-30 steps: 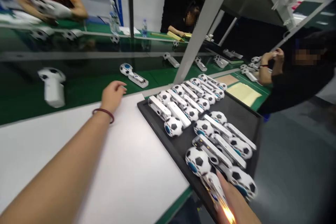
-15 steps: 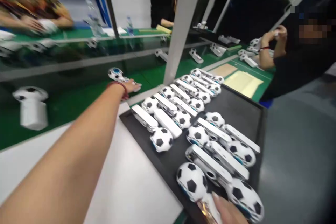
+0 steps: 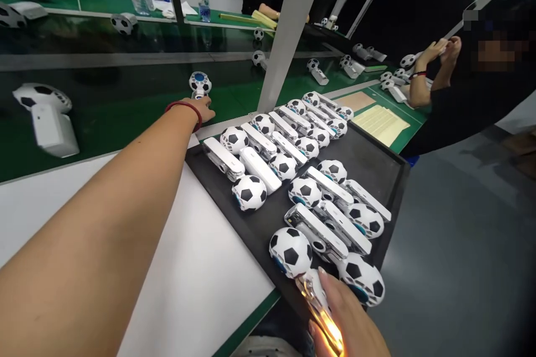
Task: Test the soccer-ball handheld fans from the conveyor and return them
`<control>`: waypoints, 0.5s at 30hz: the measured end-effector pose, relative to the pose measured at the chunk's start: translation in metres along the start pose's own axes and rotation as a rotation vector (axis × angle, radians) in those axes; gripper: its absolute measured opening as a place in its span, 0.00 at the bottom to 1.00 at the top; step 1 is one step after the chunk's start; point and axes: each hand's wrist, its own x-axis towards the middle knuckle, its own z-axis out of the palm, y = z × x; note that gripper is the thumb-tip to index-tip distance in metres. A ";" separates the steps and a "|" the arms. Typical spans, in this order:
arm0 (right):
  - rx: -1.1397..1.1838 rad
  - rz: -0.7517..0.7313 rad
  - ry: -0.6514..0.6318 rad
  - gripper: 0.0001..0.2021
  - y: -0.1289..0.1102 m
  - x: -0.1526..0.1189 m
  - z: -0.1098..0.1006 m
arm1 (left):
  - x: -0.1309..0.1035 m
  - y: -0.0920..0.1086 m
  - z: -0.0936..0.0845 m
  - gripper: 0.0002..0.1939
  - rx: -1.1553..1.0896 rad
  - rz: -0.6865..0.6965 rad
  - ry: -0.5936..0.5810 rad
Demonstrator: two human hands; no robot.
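Note:
My left hand (image 3: 204,109) reaches over to the green surface, its fingers closed about the handle of a soccer-ball-headed device (image 3: 200,82) with a blue disc in its head. My right hand (image 3: 352,312), low in the view, is wrapped round the handle of another soccer-ball-headed device (image 3: 291,252). Orange light glows along that handle's near side. Beside it, a black tray (image 3: 251,234) carries several similar devices in rows, white handles and black-and-white ball heads side by side.
A grey post (image 3: 288,28) rises behind the tray. Another white device (image 3: 50,117) lies on the green surface at left. Yellow sheets (image 3: 382,125) lie past the tray. A co-worker's hands (image 3: 439,53) are raised at right; other people sit across the line, near water bottles (image 3: 204,3).
My view has shifted, and the tray sits slightly higher and further left. The device at my left hand now stands more upright in view, its handle toward me. My right hand still grips its device.

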 end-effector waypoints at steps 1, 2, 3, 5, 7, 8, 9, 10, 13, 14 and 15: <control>0.000 -0.006 0.028 0.34 -0.001 0.002 0.000 | -0.006 -0.001 0.001 0.29 -0.032 0.005 0.032; -0.001 -0.013 0.051 0.33 -0.001 0.003 0.000 | -0.013 -0.002 0.002 0.29 -0.067 0.010 0.062; 0.000 -0.018 0.070 0.32 -0.001 0.003 0.000 | -0.020 -0.004 0.003 0.28 -0.116 0.013 0.087; 0.015 -0.025 0.071 0.31 0.000 0.004 -0.001 | -0.035 -0.009 0.001 0.26 -0.287 0.004 0.121; 0.040 -0.016 0.051 0.30 0.001 0.002 0.000 | -0.052 -0.018 -0.004 0.25 -0.507 -0.010 0.136; 0.054 -0.011 0.040 0.29 0.001 0.001 0.000 | -0.062 -0.023 -0.008 0.25 -0.600 -0.012 0.140; 0.067 -0.007 0.031 0.29 0.001 -0.001 0.001 | -0.073 -0.029 -0.012 0.26 -0.695 -0.005 0.146; 0.076 -0.004 0.024 0.28 0.001 -0.002 0.001 | -0.086 -0.036 -0.016 0.26 -0.795 0.009 0.153; 0.091 -0.004 0.021 0.27 0.001 -0.006 0.001 | -0.130 -0.058 -0.027 0.25 -1.162 0.047 0.186; 0.090 -0.001 0.017 0.27 0.000 -0.007 0.001 | -0.146 -0.065 -0.030 0.25 -1.267 0.055 0.201; 0.087 0.004 0.013 0.27 0.000 -0.007 0.000 | -0.162 -0.073 -0.032 0.24 -1.340 0.060 0.216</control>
